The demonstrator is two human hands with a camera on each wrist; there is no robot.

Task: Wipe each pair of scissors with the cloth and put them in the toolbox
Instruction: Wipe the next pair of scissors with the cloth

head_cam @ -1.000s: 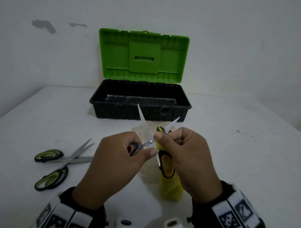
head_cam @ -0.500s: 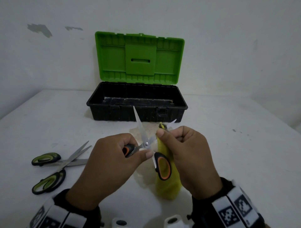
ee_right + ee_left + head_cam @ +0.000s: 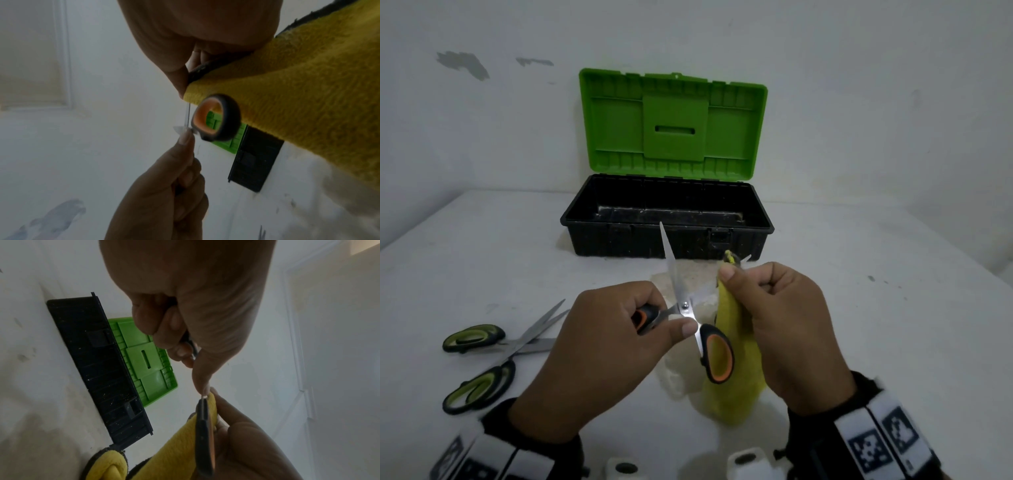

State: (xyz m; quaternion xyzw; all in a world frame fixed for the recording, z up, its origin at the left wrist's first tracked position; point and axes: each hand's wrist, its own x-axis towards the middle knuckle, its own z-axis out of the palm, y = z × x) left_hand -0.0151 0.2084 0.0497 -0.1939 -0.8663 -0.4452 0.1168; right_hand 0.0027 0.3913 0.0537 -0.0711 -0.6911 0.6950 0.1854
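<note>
Orange-handled scissors (image 3: 685,308) are spread wide above the table in front of me. My left hand (image 3: 619,335) grips one orange-and-black handle, thumb near the pivot. My right hand (image 3: 774,315) pinches the yellow cloth (image 3: 739,370) around one blade; that blade's tip pokes out past the fingers. The other handle loop (image 3: 216,116) hangs free against the cloth (image 3: 308,97). The toolbox (image 3: 667,219) stands open behind, black base, green lid upright. The left wrist view shows the cloth (image 3: 174,451) folded under the dark handle (image 3: 203,443).
Green-handled scissors (image 3: 482,353), spread wide, lie on the white table (image 3: 893,342) to the left of my left hand. A white wall stands close behind the toolbox. The toolbox's inside shows only scuffed black bottom.
The cloth in my right hand has slid a little along the blade toward its tip. My left hand keeps its grip on the handle; the view has shifted slightly.
</note>
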